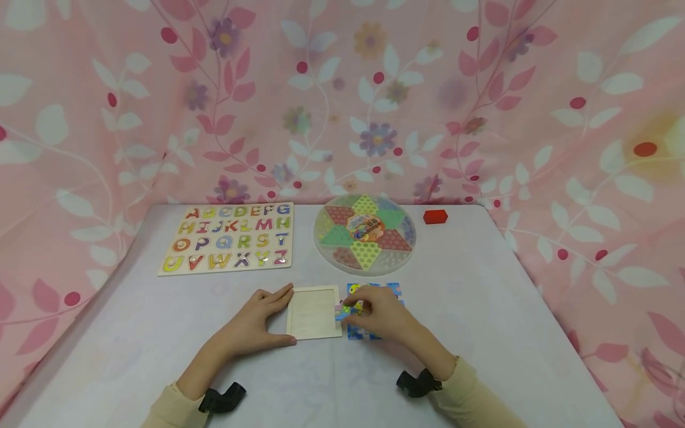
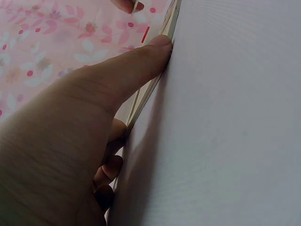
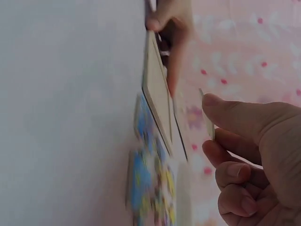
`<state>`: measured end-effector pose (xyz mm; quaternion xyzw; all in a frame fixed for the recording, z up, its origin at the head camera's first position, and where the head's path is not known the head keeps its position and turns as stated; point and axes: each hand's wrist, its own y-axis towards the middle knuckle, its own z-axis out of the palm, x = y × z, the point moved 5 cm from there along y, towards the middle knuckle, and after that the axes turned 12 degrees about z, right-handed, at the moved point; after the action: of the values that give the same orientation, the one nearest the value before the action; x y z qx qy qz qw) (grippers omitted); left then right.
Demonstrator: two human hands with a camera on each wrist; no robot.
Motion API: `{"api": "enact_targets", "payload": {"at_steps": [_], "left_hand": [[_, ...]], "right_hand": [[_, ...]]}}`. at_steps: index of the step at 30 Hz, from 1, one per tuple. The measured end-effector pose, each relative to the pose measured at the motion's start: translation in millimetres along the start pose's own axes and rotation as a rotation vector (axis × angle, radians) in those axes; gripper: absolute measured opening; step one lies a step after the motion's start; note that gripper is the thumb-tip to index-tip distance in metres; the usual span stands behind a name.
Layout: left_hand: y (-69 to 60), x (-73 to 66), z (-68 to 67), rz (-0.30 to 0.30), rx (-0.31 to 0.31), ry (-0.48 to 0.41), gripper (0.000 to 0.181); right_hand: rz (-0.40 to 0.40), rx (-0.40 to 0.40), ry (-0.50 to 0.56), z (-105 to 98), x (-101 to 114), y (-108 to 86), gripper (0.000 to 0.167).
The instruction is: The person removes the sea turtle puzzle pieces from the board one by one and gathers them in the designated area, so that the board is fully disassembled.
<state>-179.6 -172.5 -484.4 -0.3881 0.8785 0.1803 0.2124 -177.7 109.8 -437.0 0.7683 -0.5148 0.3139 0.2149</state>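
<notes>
My left hand point(image 1: 253, 322) holds the left side of a square wooden puzzle tray point(image 1: 313, 314). Its thumb lies at the near corner and the fingers at the far one. The tray's bare recess faces up. Above the tray's right edge, my right hand point(image 1: 382, 312) pinches a thin jigsaw piece point(image 3: 209, 117) between thumb and fingers; in the head view its printed side shows pink, blue and green. Beneath that hand, several colourful jigsaw pieces point(image 1: 395, 290) lie to the right of the tray, partly hidden by the hand.
Behind on the left lies an alphabet peg board point(image 1: 230, 238). A round Chinese checkers board point(image 1: 365, 235) sits at the back middle, with a small red block point(image 1: 435, 217) to its right. A pink floral curtain point(image 1: 342, 101) hangs behind the white-covered table point(image 1: 481, 333).
</notes>
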Motion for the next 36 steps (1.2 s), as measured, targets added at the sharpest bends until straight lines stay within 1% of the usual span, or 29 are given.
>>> {"api": "enact_targets", "payload": {"at_steps": [4,7,9,12,15,18,21,25,29,34,36], "left_hand": [[0.0,0.3,1.5,0.0,0.014,-0.002,0.106],[0.6,1.0,1.5,-0.003,0.018,-0.001,0.106],[0.9,1.3,1.0,-0.005,0.015,-0.003,0.106],[1.0,2.0,0.9,-0.005,0.013,-0.007,0.106],[0.7,2.3,1.1,-0.007,0.015,-0.01,0.107],[0.0,3.0,1.8,-0.004,0.014,-0.006,0.107],[-0.3,3.8,2.9,0.001,0.009,-0.005,0.106],[-1.2,3.8,3.1,0.01,0.009,0.003,0.107],[-1.7,3.9,2.5,0.009,0.012,0.003,0.106],[-0.9,2.5,1.4,0.0,0.022,-0.012,0.106],[-0.8,1.6,0.9,-0.004,0.021,-0.018,0.107]], "right_hand": [[0.022,-0.132,-0.001,-32.3,-25.4,-24.0,0.029],[0.079,-0.212,0.018,-51.9,-50.3,-44.3,0.027],[0.115,-0.248,0.034,-60.4,-66.7,-57.5,0.027],[0.16,-0.265,0.061,-65.3,-87.5,-73.3,0.026],[0.191,-0.226,0.07,-61.1,-100.0,-81.9,0.024],[0.187,-0.167,0.069,-52.4,-103.7,-83.7,0.023],[0.135,-0.142,0.046,-45.1,-101.7,-82.1,0.025],[0.047,-0.156,0.008,-39.6,-98.4,-81.9,0.025],[-0.01,-0.177,-0.005,-38.9,-96.4,-81.7,0.023],[-0.004,-0.212,-0.04,-41.2,-96.2,-81.1,0.029],[0.005,-0.214,-0.051,-41.5,-96.2,-80.6,0.029]]}}
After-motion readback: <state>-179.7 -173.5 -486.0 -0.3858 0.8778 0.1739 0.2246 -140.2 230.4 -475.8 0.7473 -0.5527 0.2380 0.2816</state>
